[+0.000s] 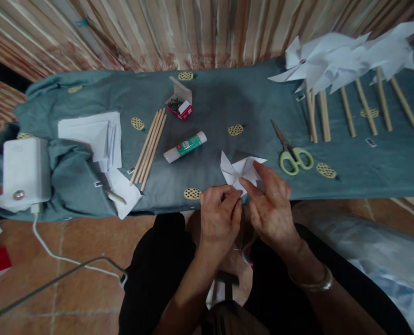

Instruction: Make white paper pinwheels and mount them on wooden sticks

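A folded white paper pinwheel lies at the near edge of the blue-grey cloth-covered board. My left hand pinches its lower corner with curled fingers. My right hand rests on the paper's right side, fingers pressing it. A glue stick lies just left of the paper, and green-handled scissors lie to its right.
Several wooden sticks and a stack of white paper lie at the left. A small open box of pins stands behind. Finished pinwheels on sticks lie at the far right. A white device with a cable sits on the left end.
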Demonstrator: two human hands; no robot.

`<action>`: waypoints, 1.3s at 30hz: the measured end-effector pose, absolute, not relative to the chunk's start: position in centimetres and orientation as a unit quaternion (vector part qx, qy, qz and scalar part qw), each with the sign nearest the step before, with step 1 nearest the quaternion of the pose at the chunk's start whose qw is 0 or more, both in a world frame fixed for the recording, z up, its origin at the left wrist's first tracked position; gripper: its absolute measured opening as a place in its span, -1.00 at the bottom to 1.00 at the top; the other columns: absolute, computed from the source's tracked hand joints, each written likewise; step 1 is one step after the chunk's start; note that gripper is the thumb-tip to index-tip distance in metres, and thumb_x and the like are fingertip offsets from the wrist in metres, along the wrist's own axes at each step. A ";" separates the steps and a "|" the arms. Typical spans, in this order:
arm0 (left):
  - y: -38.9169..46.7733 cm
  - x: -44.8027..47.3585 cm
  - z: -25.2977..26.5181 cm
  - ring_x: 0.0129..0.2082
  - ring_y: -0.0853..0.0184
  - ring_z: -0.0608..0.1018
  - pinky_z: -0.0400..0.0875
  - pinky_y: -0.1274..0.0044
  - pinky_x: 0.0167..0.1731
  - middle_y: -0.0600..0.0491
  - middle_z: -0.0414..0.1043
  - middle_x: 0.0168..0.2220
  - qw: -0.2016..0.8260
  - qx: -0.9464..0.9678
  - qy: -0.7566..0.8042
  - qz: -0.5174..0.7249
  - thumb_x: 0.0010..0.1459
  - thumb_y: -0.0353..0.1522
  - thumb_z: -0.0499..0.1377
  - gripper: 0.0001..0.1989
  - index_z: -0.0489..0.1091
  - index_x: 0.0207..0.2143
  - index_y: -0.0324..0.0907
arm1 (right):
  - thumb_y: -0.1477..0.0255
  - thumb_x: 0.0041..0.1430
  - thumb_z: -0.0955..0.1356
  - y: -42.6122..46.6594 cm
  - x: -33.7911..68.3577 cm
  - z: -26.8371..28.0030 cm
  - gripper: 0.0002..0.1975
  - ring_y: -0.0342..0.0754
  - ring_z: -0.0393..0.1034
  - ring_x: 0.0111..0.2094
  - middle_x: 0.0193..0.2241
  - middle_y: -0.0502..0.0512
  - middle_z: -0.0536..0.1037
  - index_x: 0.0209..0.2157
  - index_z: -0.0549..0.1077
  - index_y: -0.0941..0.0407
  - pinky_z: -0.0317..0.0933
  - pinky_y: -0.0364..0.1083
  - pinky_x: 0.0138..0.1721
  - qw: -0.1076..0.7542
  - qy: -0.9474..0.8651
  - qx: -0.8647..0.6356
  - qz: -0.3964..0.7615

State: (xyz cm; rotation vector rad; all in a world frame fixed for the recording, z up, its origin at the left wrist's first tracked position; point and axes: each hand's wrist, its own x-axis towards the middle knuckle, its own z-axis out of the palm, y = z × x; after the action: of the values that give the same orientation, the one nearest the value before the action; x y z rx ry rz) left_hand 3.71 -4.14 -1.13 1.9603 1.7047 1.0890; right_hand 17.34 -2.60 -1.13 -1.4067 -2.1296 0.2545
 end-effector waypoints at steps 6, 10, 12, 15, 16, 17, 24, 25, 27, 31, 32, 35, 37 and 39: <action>-4.2 3.6 -1.1 -0.24 0.29 0.48 0.33 0.40 -0.19 0.00 0.48 -0.25 0.161 0.694 0.592 0.376 0.16 -0.48 0.17 -0.83 0.47 -0.18 -0.17 | 0.52 0.24 0.19 -1.6 18.5 0.1 -0.57 0.13 0.17 0.22 0.20 0.23 0.29 0.13 0.34 0.08 0.12 0.22 0.19 0.316 -0.763 -0.547 0.134; -4.3 3.5 -1.0 -0.22 0.27 0.48 0.34 0.38 -0.17 -0.01 0.48 -0.24 0.162 0.697 0.589 0.375 0.16 -0.47 0.17 -0.82 0.47 -0.17 -0.18 | 0.45 0.26 0.20 -1.3 18.4 0.1 -0.63 0.12 0.28 0.16 0.10 0.25 0.43 0.08 0.39 0.11 0.18 0.21 0.15 0.330 -0.733 -0.572 0.161; -4.4 3.5 -0.9 -0.21 0.28 0.47 0.34 0.39 -0.16 -0.01 0.48 -0.22 0.163 0.695 0.589 0.379 0.16 -0.47 0.17 -0.81 0.46 -0.15 -0.16 | 0.41 0.25 0.23 -1.2 18.3 0.2 -0.64 0.14 0.35 0.11 0.05 0.27 0.48 0.06 0.40 0.12 0.24 0.21 0.10 0.335 -0.716 -0.590 0.164; -4.6 3.5 -0.4 -0.20 0.29 0.47 0.35 0.40 -0.15 0.00 0.47 -0.22 0.167 0.690 0.586 0.391 0.16 -0.48 0.17 -0.79 0.47 -0.14 -0.16 | 0.34 0.23 0.27 -0.9 18.3 0.3 -0.65 0.13 0.47 -0.07 -0.08 0.27 0.57 0.01 0.43 0.14 0.35 0.16 -0.05 0.343 -0.687 -0.618 0.171; -4.7 3.5 -0.3 -0.19 0.29 0.47 0.35 0.41 -0.14 0.00 0.47 -0.22 0.169 0.687 0.585 0.396 0.16 -0.48 0.18 -0.79 0.47 -0.14 -0.16 | 0.32 0.23 0.27 -0.8 18.3 0.4 -0.65 0.12 0.50 -0.13 -0.12 0.26 0.58 0.00 0.44 0.15 0.37 0.13 -0.11 0.344 -0.678 -0.625 0.177; -4.7 3.4 -0.1 -0.19 0.29 0.47 0.36 0.41 -0.14 0.00 0.47 -0.22 0.172 0.683 0.585 0.401 0.16 -0.48 0.18 -0.79 0.47 -0.14 -0.16 | 0.31 0.22 0.27 -0.6 18.3 0.5 -0.64 0.10 0.51 -0.19 -0.16 0.25 0.60 -0.01 0.44 0.16 0.38 0.10 -0.15 0.344 -0.671 -0.630 0.184; -5.0 2.7 -0.1 -0.06 0.24 0.46 0.38 0.36 -0.02 -0.04 0.42 -0.08 0.211 0.636 0.583 0.459 0.17 -0.38 0.19 -0.67 0.39 0.01 -0.11 | 0.31 0.13 0.33 0.2 17.6 1.2 -0.59 0.03 0.50 -0.33 -0.32 0.16 0.61 -0.01 0.43 0.20 0.36 0.01 -0.25 0.322 -0.619 -0.678 0.234; -5.0 2.7 -0.3 -0.02 0.23 0.45 0.36 0.34 0.01 -0.05 0.40 -0.05 0.222 0.626 0.584 0.467 0.17 -0.37 0.20 -0.63 0.36 0.04 -0.11 | 0.32 0.11 0.34 0.3 17.4 1.3 -0.57 0.03 0.50 -0.34 -0.31 0.16 0.62 0.00 0.43 0.21 0.36 0.02 -0.25 0.315 -0.612 -0.685 0.237; -5.0 2.6 -0.5 0.05 0.19 0.42 0.32 0.29 0.08 -0.07 0.37 0.02 0.245 0.605 0.584 0.483 0.15 -0.36 0.21 -0.57 0.32 0.09 -0.10 | 0.33 0.08 0.35 0.4 17.2 1.4 -0.55 0.04 0.50 -0.33 -0.31 0.17 0.62 0.00 0.44 0.21 0.36 0.03 -0.24 0.310 -0.599 -0.697 0.242; -5.2 2.6 -0.9 0.14 0.16 0.36 0.25 0.23 0.15 -0.09 0.31 0.15 0.299 0.556 0.584 0.510 0.12 -0.36 0.24 -0.46 0.23 0.16 -0.09 | 0.34 0.01 0.38 0.4 17.0 1.4 -0.56 0.04 0.51 -0.34 -0.32 0.17 0.63 -0.05 0.46 0.20 0.36 0.05 -0.21 0.331 -0.570 -0.699 0.276; -5.3 2.6 -0.9 0.15 0.16 0.36 0.24 0.23 0.16 -0.10 0.29 0.17 0.316 0.542 0.585 0.514 0.11 -0.36 0.24 -0.43 0.22 0.17 -0.09 | 0.35 -0.01 0.39 0.3 17.0 1.4 -0.56 0.04 0.51 -0.34 -0.32 0.17 0.63 -0.06 0.46 0.20 0.36 0.06 -0.20 0.343 -0.560 -0.695 0.291; -5.4 2.6 -0.8 0.17 0.17 0.36 0.22 0.24 0.17 -0.11 0.26 0.20 0.360 0.495 0.586 0.531 0.10 -0.37 0.26 -0.37 0.17 0.21 -0.09 | 0.34 -0.06 0.40 0.0 17.0 1.0 -0.57 0.00 0.51 -0.35 -0.34 0.13 0.63 -0.10 0.47 0.17 0.37 0.05 -0.19 0.390 -0.518 -0.674 0.354; -5.5 2.6 -0.7 0.17 0.17 0.36 0.22 0.26 0.18 -0.11 0.26 0.21 0.383 0.467 0.585 0.542 0.09 -0.36 0.26 -0.35 0.15 0.22 -0.09 | 0.32 -0.10 0.42 -0.2 16.9 0.7 -0.58 -0.02 0.51 -0.36 -0.35 0.11 0.63 -0.14 0.47 0.14 0.37 0.03 -0.21 0.426 -0.482 -0.654 0.399; -5.4 2.6 -0.6 0.18 0.18 0.35 0.21 0.27 0.18 -0.11 0.26 0.21 0.400 0.448 0.582 0.549 0.09 -0.33 0.27 -0.33 0.13 0.23 -0.08 | 0.30 -0.15 0.44 -0.4 16.9 0.6 -0.58 -0.04 0.50 -0.37 -0.37 0.09 0.62 -0.18 0.48 0.13 0.38 0.00 -0.26 0.455 -0.450 -0.632 0.436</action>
State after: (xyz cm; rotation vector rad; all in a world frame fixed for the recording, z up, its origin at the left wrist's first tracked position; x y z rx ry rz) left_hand 2.60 -5.41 -0.56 1.1327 1.4714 1.3891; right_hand 16.88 -0.42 0.63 -1.5603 -1.1104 1.0767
